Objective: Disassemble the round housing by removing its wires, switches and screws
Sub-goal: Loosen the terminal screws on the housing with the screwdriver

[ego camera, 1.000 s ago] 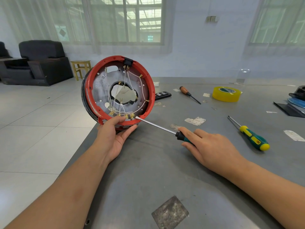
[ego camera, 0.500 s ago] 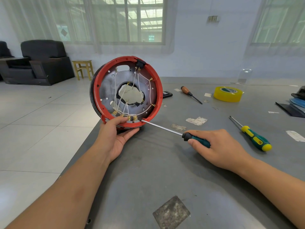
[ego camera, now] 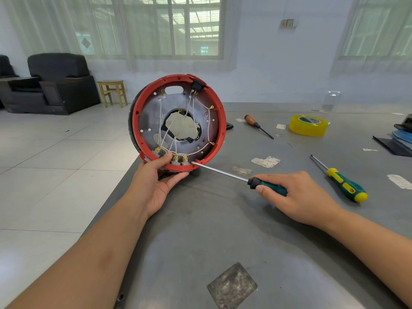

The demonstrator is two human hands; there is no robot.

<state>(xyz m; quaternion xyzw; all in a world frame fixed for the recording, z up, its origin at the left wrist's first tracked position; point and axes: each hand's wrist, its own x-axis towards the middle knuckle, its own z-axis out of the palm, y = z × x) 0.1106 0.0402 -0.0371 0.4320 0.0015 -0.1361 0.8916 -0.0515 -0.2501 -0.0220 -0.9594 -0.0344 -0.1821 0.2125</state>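
The round housing, red-rimmed with a grey metal plate inside, stands on edge at the table's left corner. White wires with gold terminals cross its open centre, and a black switch sits at the top of the rim. My left hand grips the bottom of the rim, thumb on the grey terminal blocks. My right hand holds the dark green handle of a screwdriver, whose tip touches the lower right rim beside the terminals.
On the grey table lie a green-and-yellow screwdriver, an orange-handled screwdriver, a yellow tape roll and dark items at the right edge. The table edge and tiled floor are at the left.
The housing has turned clockwise in my left hand, carrying the black switch to the upper right. The screwdriver tip stays at the lower rim.
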